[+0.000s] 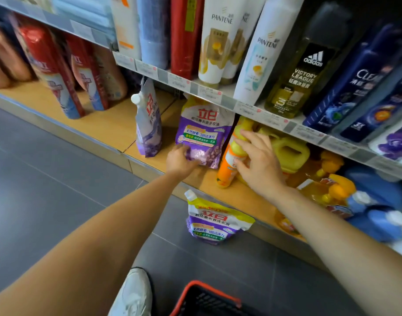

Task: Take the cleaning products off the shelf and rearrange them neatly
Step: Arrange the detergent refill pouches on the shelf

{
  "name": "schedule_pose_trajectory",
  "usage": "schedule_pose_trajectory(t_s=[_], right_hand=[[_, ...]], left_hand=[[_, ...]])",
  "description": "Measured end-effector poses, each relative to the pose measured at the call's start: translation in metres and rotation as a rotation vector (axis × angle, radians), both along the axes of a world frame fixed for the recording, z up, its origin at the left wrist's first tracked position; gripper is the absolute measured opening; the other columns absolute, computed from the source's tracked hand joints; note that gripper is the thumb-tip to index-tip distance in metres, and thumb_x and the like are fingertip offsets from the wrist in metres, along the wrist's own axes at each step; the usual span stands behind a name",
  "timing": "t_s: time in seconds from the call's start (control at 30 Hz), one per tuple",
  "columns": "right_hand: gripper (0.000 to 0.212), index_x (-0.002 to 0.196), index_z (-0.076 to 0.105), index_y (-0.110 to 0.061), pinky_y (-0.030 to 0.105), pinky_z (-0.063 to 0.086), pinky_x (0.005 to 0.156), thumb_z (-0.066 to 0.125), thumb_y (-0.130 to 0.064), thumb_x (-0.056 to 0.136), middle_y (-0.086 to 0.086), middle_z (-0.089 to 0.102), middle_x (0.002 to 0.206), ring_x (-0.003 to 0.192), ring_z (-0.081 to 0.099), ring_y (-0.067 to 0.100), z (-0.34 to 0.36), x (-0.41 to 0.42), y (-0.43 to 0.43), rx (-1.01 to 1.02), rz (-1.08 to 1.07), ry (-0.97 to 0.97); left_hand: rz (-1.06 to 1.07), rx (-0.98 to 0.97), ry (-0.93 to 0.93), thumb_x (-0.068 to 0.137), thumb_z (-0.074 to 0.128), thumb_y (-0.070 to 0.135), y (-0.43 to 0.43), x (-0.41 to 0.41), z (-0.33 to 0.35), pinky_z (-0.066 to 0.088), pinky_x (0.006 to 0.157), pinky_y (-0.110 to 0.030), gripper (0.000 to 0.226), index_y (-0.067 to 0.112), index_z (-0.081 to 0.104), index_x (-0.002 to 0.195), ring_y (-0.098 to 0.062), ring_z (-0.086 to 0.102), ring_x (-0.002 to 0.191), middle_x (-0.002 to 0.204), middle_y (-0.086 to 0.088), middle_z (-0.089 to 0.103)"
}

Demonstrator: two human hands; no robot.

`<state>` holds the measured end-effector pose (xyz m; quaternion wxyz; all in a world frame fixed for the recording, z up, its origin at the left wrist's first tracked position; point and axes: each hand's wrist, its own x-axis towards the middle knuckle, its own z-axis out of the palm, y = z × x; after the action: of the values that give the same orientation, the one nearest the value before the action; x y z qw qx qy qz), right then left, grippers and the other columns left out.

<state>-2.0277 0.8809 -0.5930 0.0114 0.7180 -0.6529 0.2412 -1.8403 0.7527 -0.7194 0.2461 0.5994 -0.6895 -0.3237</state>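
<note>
- The bottom shelf (pixel 109 127) is a low, pale wooden board with a metal front edge, just above a grey tiled floor (pixel 58 183).
- The left hand (pixel 179 159) pinches the lower corner of a purple pouch (pixel 204 133), which stands on the wooden board and leans back under the upper shelf (pixel 209 93).
- The right hand (pixel 258 161) is curled round the top of an orange bottle (pixel 227 169) with a yellow cap. The bottle is tilted and stands just beside the purple pouch.
- A second pouch (pixel 148 124) stands upright to the left, apart from the first.
- A third pouch (pixel 215 221) sits on the floor against the shelf base.
- Yellow jugs (pixel 289 152) and blue bottles (pixel 378 201) crowd the board on the right, and red cans (pixel 49 67) stand on the left.
- The upper shelf has price tags along its edge and holds shampoo bottles (pixel 218 42).
- On the floor near the bottom edge of the view are a red-rimmed basket (pixel 207 290) and a white shoe (pixel 134 293).
</note>
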Motion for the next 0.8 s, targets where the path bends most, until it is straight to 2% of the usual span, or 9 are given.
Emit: schedule_pose_trajectory(t_s=[0.1, 0.2, 0.4, 0.5, 0.57, 0.6, 0.67, 0.73, 0.8], right_hand=[[0.044, 0.128, 0.067, -0.007, 0.036, 0.036, 0.113, 0.076, -0.010, 0.085, 0.007, 0.051, 0.147, 0.137, 0.041, 0.027, 0.001, 0.003, 0.000, 0.001, -0.002, 0.016], [0.044, 0.128, 0.067, -0.009, 0.036, 0.037, 0.111, 0.075, -0.012, 0.085, 0.005, 0.051, 0.147, 0.137, 0.040, 0.025, 0.003, 0.004, -0.001, 0.018, -0.012, 0.029], [0.049, 0.131, 0.065, -0.015, 0.028, 0.037, 0.103, 0.076, -0.012, 0.084, 0.001, 0.053, 0.143, 0.133, 0.040, 0.020, 0.008, 0.006, -0.004, 0.024, -0.045, 0.033], [0.049, 0.132, 0.065, -0.015, 0.031, 0.040, 0.104, 0.076, -0.013, 0.084, 0.002, 0.053, 0.142, 0.132, 0.040, 0.021, 0.008, 0.007, -0.004, 0.019, -0.041, 0.026], [0.049, 0.132, 0.065, -0.015, 0.030, 0.038, 0.105, 0.076, -0.014, 0.084, 0.001, 0.051, 0.145, 0.135, 0.038, 0.021, 0.005, 0.006, -0.005, 0.029, -0.037, 0.025], [0.050, 0.132, 0.064, -0.015, 0.030, 0.038, 0.106, 0.076, -0.013, 0.084, 0.001, 0.049, 0.147, 0.136, 0.036, 0.020, 0.004, 0.006, -0.005, 0.034, -0.033, 0.024], [0.050, 0.132, 0.065, -0.015, 0.030, 0.036, 0.108, 0.077, -0.012, 0.083, 0.000, 0.045, 0.150, 0.140, 0.033, 0.020, -0.001, 0.005, -0.004, 0.034, -0.030, 0.009], [0.049, 0.129, 0.067, -0.015, 0.034, 0.036, 0.111, 0.078, -0.011, 0.082, 0.001, 0.043, 0.152, 0.144, 0.029, 0.021, -0.007, 0.006, -0.003, 0.027, -0.025, -0.005], [0.048, 0.126, 0.069, -0.016, 0.034, 0.035, 0.113, 0.079, -0.011, 0.080, 0.002, 0.040, 0.154, 0.146, 0.027, 0.021, -0.013, 0.007, -0.003, 0.009, -0.019, -0.024]], left_hand=[[-0.224, 0.027, -0.253, 0.094, 0.067, 0.039, 0.010, 0.010, -0.011, 0.035, 0.112, -0.034, 0.062, 0.018, 0.046, 0.149, -0.026, 0.035, 0.148, 0.164, -0.008, 0.031], [-0.291, 0.055, -0.347, 0.095, 0.063, 0.043, 0.009, 0.010, -0.011, 0.034, 0.116, -0.037, 0.062, 0.022, 0.043, 0.150, -0.027, 0.033, 0.149, 0.169, -0.006, 0.019], [-0.284, -0.246, -0.558, 0.096, 0.058, 0.042, 0.005, 0.020, -0.006, 0.042, 0.105, -0.044, 0.054, 0.027, 0.047, 0.147, -0.031, 0.037, 0.137, 0.156, -0.002, 0.044], [-0.420, -0.285, -0.542, 0.098, 0.058, 0.038, -0.002, 0.011, -0.008, 0.030, 0.118, -0.047, 0.066, 0.027, 0.030, 0.157, -0.030, 0.025, 0.150, 0.165, -0.002, 0.030], [-0.483, -0.222, -0.518, 0.100, 0.056, 0.036, -0.003, 0.007, -0.006, 0.025, 0.122, -0.048, 0.064, 0.027, 0.030, 0.158, -0.028, 0.024, 0.153, 0.166, -0.001, 0.028], [-0.437, -0.238, -0.462, 0.099, 0.057, 0.034, -0.002, 0.008, -0.005, 0.033, 0.118, -0.046, 0.057, 0.025, 0.039, 0.153, -0.029, 0.036, 0.147, 0.160, -0.004, 0.040], [-0.157, -0.368, -0.224, 0.096, 0.063, 0.029, 0.005, 0.015, -0.002, 0.049, 0.091, -0.038, 0.032, 0.020, 0.060, 0.126, -0.026, 0.059, 0.116, 0.126, -0.005, 0.063], [0.274, -0.341, 0.047, 0.092, 0.068, 0.031, 0.013, 0.025, 0.006, 0.044, 0.073, -0.030, 0.019, 0.022, 0.056, 0.102, -0.020, 0.060, 0.095, 0.102, 0.002, 0.060], [0.666, -0.230, 0.257, 0.088, 0.074, 0.038, 0.012, 0.035, 0.020, 0.045, 0.073, -0.036, 0.035, 0.020, 0.048, 0.103, -0.024, 0.058, 0.098, 0.104, 0.000, 0.052]])
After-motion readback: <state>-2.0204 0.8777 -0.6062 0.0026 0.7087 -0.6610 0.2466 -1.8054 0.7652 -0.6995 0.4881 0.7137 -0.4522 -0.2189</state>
